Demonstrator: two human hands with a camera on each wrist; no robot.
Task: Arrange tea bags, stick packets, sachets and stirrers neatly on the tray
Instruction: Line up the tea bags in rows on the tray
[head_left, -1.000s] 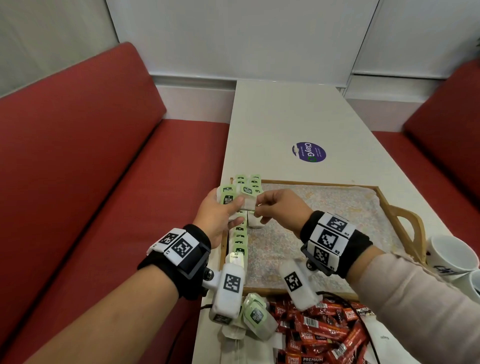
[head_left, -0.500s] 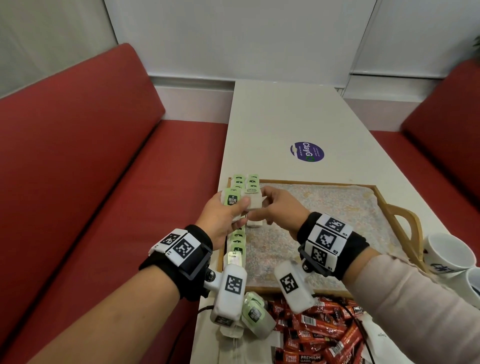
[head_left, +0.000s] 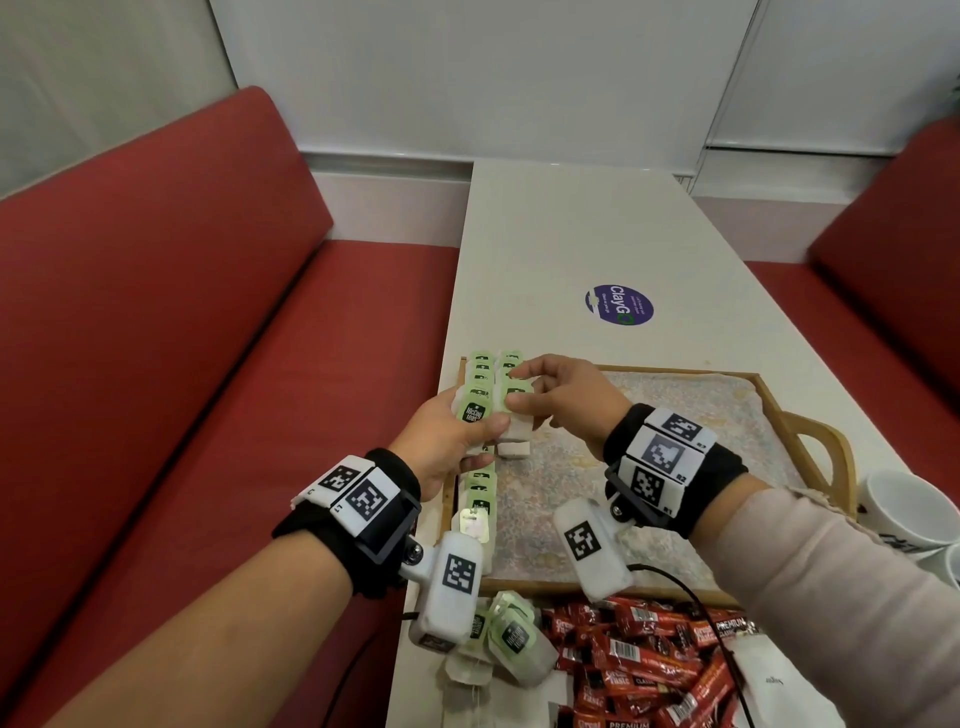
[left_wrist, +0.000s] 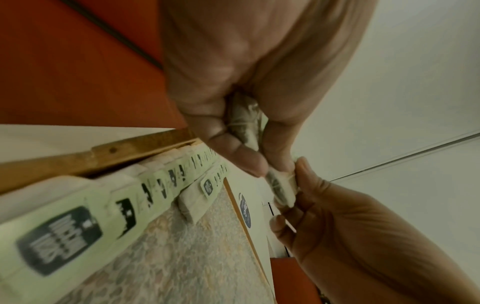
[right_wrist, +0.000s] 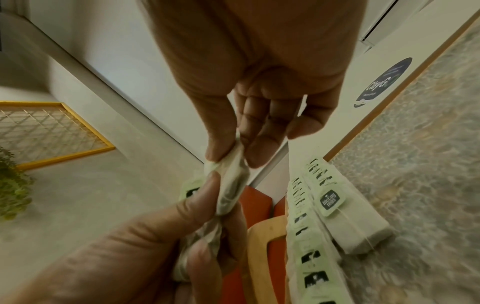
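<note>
Shifted slightly up-frame and toward the tray's far left corner since a second ago, both hands together. Nearest, at the bottom of the head view: loose tea bags (head_left: 511, 642) beside a heap of red stick packets (head_left: 670, 660), both on the table (head_left: 561, 234) and not yet sorted. Just beyond, the tray (head_left: 769, 400) with its patterned liner, and a row of tea bags (head_left: 480, 493) lying overlapped along its left edge, a second short row (head_left: 511, 364) started beside it at the far end. Above that row, left hand (head_left: 452, 441) curled round a small bunch of bags (head_left: 474, 410), acting as a supply; right hand (head_left: 566, 400) pinching one bag (right_wrist: 231, 197) off that bunch between thumb and fingers, probably to lay it next in the second row. One bag (head_left: 514, 448) flat on the liner below the hands, apart from the rows. Middle right edge: white cups (head_left: 904, 509) just outside the tray handle. Farther up the table, a round blue sticker (head_left: 621, 305). Red benches (head_left: 171, 322) on either side. Nothing blocking the row; strings and tags likely to snag.
</note>
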